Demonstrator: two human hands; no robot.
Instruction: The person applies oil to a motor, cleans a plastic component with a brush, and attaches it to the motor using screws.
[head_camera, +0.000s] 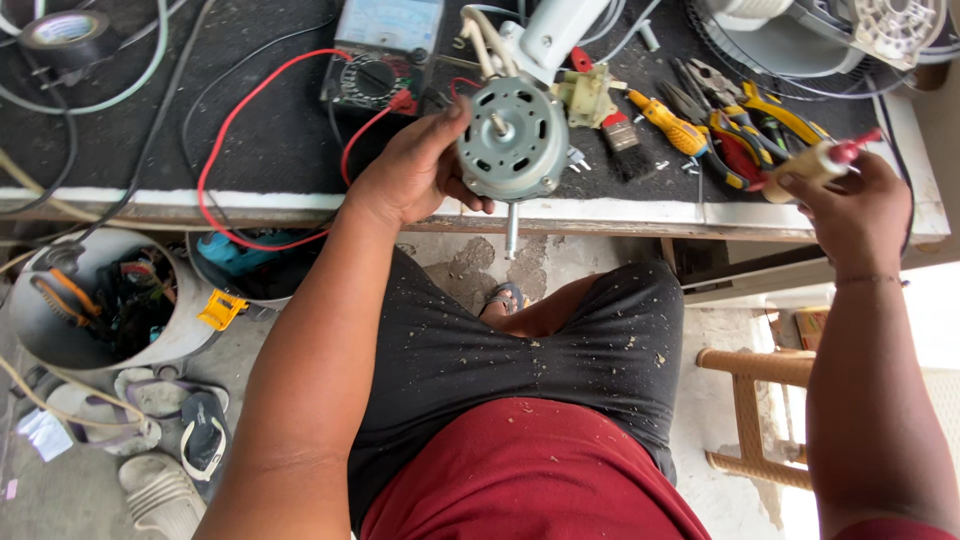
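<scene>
Left hand grips a round grey fan motor; well apart, right hand clamps a small red-capped bottle beside yellow-handled pliers.

The motor sits at the bench front edge, shaft overhanging, with the left hand on its left side. The multimeter lies behind that hand. The brush, screwdriver and pliers lie right of the motor. The right hand, farther right, holds a small bottle. A bucket stands below the bench, left.
</scene>
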